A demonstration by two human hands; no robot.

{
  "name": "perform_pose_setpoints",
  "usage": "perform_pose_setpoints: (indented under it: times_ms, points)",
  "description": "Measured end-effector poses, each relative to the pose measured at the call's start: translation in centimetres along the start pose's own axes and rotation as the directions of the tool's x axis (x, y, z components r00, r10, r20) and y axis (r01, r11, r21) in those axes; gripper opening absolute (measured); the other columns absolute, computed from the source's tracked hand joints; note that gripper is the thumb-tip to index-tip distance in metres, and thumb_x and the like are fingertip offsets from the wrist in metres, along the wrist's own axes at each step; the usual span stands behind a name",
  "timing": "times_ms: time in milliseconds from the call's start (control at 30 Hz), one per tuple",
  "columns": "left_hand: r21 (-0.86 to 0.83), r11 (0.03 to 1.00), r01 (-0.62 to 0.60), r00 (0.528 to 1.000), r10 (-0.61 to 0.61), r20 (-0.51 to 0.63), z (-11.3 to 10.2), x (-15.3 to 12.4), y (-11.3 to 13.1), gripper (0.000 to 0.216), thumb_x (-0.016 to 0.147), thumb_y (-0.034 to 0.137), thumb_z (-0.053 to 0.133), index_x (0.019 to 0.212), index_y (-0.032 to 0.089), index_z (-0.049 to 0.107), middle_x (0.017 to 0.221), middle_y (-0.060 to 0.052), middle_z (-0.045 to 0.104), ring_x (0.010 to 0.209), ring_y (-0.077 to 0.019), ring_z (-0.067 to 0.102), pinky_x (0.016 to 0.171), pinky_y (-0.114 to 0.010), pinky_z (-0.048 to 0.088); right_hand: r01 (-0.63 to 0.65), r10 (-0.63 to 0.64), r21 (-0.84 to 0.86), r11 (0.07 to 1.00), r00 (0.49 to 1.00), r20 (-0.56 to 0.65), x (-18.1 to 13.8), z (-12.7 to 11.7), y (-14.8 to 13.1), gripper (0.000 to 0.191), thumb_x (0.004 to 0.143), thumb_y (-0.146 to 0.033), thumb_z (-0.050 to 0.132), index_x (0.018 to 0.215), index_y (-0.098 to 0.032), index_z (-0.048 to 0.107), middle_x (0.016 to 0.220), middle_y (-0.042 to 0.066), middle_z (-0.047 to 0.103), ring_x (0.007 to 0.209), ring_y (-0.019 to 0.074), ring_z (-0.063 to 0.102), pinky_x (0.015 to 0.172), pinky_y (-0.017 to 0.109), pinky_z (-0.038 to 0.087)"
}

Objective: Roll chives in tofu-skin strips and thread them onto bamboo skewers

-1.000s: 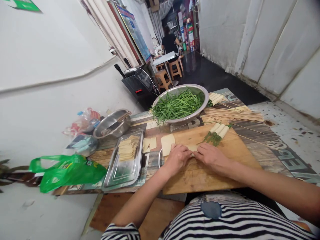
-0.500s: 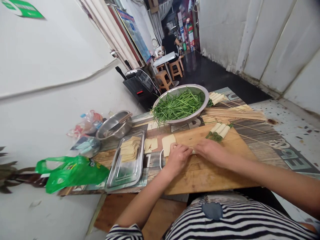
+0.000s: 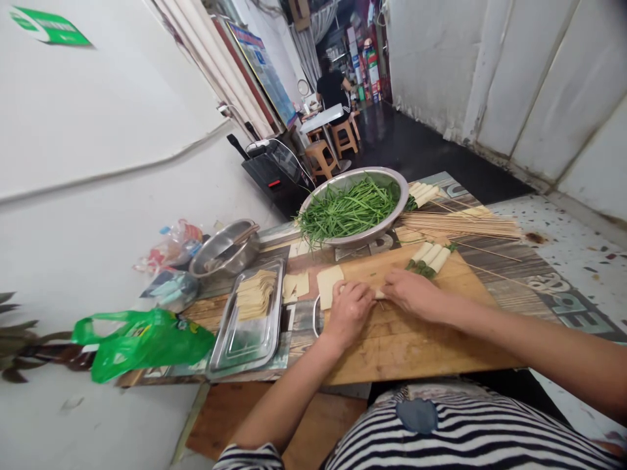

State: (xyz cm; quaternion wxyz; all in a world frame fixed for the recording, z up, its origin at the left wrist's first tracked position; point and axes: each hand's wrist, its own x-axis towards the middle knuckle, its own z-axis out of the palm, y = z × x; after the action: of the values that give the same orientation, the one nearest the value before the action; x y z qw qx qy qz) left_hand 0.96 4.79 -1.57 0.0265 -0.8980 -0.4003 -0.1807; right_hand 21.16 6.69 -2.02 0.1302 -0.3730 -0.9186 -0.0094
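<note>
A narrow, pale cream roll point(image 3: 380, 295) lies flat and crosswise, pinched between the left fingers point(image 3: 366, 294) and the right fingers point(image 3: 392, 286). Only its short middle stretch shows in the gap between them; the ends are covered, so how tightly it is wound cannot be told. Just left of the left fingers, and slightly beyond them, a smooth, squarish pale sheet point(image 3: 328, 281) lies flat, its near right corner partly hidden by the hand. Just beyond the right fingers, three finished rolls point(image 3: 432, 256) lie slanted side by side, cream-wrapped, dark green leaves poking from their ends.
</note>
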Motion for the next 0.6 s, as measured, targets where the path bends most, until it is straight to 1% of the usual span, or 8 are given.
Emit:
perform_pose_setpoints:
  times_ms: [100,167,233,300,433,500,567,600]
  points:
    - [-0.031,0.999,0.03,0.998,-0.028,0.056,-0.4,0.9,-0.5,0.018,0.096,0.028,0.053,0.095,0.023,0.069,0.097,-0.004,0.07,0.093,-0.0182,0.057,0.087,-0.039,0.03,-0.007,0.005,-0.031,0.999,0.998,-0.066,-0.4,0.0,-0.4,0.031,0.099,-0.023,0.041,0.084,-0.015,0.067,0.08,0.008,0.059,0.078,0.0188,0.046,0.07,0.032,0.032]
    - [-0.053,0.997,0.056,0.994,-0.05,0.099,-0.6,1.5,-0.9,0.022,0.096,0.031,0.052,0.087,0.023,0.071,0.089,-0.003,0.069,0.087,-0.0179,0.057,0.083,-0.038,0.03,0.056,-0.062,-0.058,0.997,0.992,-0.107,-0.6,0.0,-0.6,0.031,0.099,-0.021,0.038,0.092,-0.013,0.067,0.083,0.009,0.059,0.081,0.0194,0.046,0.072,0.033,0.033]
    - [-0.073,0.995,0.069,0.989,-0.059,0.138,-0.6,1.9,-1.2,0.027,0.096,0.033,0.051,0.081,0.022,0.072,0.082,-0.003,0.068,0.083,-0.0176,0.057,0.08,-0.037,0.029,0.126,-0.136,-0.083,0.989,0.982,-0.133,-0.6,0.0,-0.5,0.032,0.1,-0.019,0.035,0.093,-0.013,0.067,0.081,0.008,0.059,0.079,0.0185,0.046,0.072,0.033,0.033]
    - [-0.063,0.996,0.066,0.987,-0.056,0.153,-0.4,1.9,-1.3,0.027,0.097,0.031,0.05,0.083,0.022,0.072,0.08,-0.003,0.068,0.081,-0.0174,0.057,0.08,-0.037,0.029,0.133,-0.141,-0.076,0.988,0.983,-0.119,-0.4,-0.1,-0.2,0.033,0.1,-0.018,0.035,0.091,-0.012,0.066,0.082,0.008,0.059,0.079,0.0182,0.047,0.071,0.033,0.034]
    - [0.069,0.997,0.021,0.997,-0.025,0.07,0.8,1.4,-1.3,0.021,0.098,0.026,0.049,0.108,0.023,0.067,0.088,-0.004,0.07,0.086,-0.0179,0.059,0.088,-0.039,0.03,0.059,-0.059,-0.004,0.998,0.998,-0.003,0.6,-0.4,0.6,0.027,0.098,-0.021,0.042,0.094,-0.013,0.067,0.087,0.008,0.061,0.083,0.0198,0.05,0.073,0.034,0.037]
    - [0.097,0.995,-0.039,0.999,0.037,0.025,1.5,1.2,-1.4,0.021,0.097,0.031,0.051,0.109,0.02,0.065,0.096,-0.006,0.07,0.091,-0.0188,0.06,0.09,-0.04,0.032,0.049,-0.049,0.017,0.999,0.998,0.025,1.2,-0.4,0.6,0.025,0.097,-0.022,0.045,0.091,-0.015,0.069,0.086,0.008,0.062,0.083,0.0194,0.051,0.075,0.033,0.038]
    - [0.091,0.992,-0.092,0.996,0.093,-0.003,2.1,1.3,-1.5,0.023,0.097,0.033,0.051,0.104,0.018,0.065,0.099,-0.008,0.07,0.091,-0.0189,0.06,0.086,-0.038,0.036,0.048,-0.049,0.047,0.998,0.999,0.024,1.6,-0.3,0.7,0.026,0.096,-0.024,0.047,0.085,-0.017,0.07,0.084,0.007,0.063,0.083,0.0179,0.053,0.077,0.032,0.039]
    - [0.088,0.99,-0.11,0.994,0.111,-0.015,2.3,1.3,-1.6,0.023,0.097,0.032,0.05,0.104,0.018,0.066,0.098,-0.008,0.071,0.089,-0.0187,0.061,0.082,-0.036,0.038,0.002,-0.002,0.068,0.998,1.0,-0.007,1.6,-0.2,0.9,0.027,0.096,-0.025,0.048,0.082,-0.017,0.07,0.083,0.006,0.063,0.083,0.0168,0.054,0.079,0.031,0.039]
